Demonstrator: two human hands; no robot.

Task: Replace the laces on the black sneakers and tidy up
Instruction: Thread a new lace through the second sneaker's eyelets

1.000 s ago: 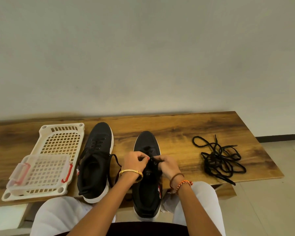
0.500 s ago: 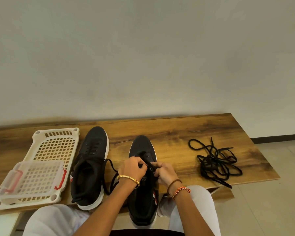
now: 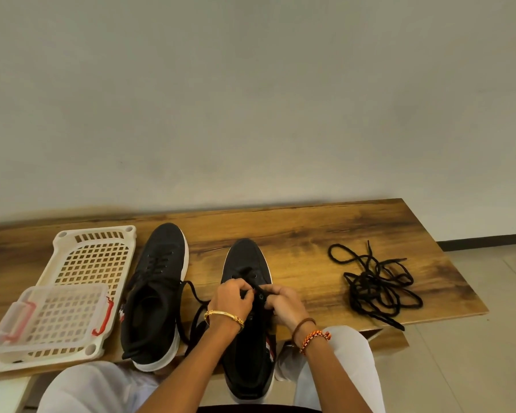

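Leftmost, cream plastic basket tray [image 3: 93, 257], lattice base, on the wooden table [image 3: 304, 231]; a smaller clear clip-lid box [image 3: 52, 317] with red latches sits in its near end

Beside it, left black sneaker [image 3: 155, 290], white sole, toe pointing away, laced, heel at the table's near edge; one loose lace end [image 3: 195, 296] trails off to its right

Next, left hand [image 3: 233, 299], gold bangle at the wrist, fingers curled and pinching a black lace at the eyelets of the second shoe

Right black sneaker [image 3: 248, 365], toe away, heel overhanging the near edge above the person's lap

Right hand [image 3: 283, 305], beaded and cord bracelets, fingers curled on the same lace and the shoe's tongue area, touching the left hand

Far right, tangled pile of black laces [image 3: 376, 287] on the table, well apart from both shoes
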